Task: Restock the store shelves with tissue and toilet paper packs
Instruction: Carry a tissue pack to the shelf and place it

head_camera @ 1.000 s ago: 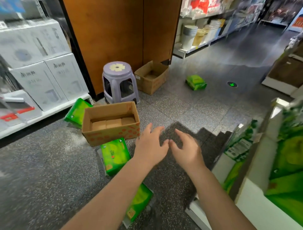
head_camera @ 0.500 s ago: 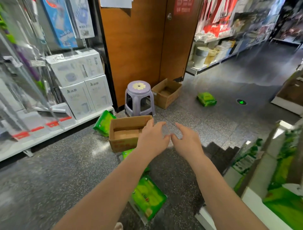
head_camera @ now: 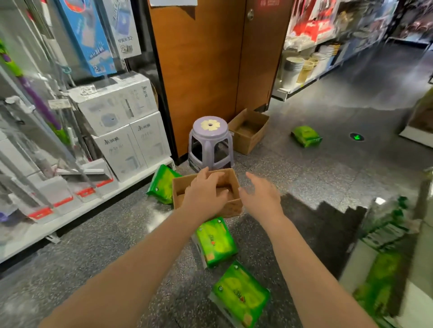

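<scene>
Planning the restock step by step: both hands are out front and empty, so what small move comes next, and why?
Probably lower the right hand onto the nearest green pack and grip it. Both it and the left hand hold nothing, several packs lie loose on the floor, and that one sits just below the cardboard box.

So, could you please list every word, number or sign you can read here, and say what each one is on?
"32": hanging clear pack, with a "2" below it; the rest is blurred.
"2": blue hanging box, low down; other print unreadable.
Green arrow sign: floor marker.
White boxes: brand print too blurred.
Green tissue packs: red logo unreadable.
Red sign on door: unreadable.
</scene>
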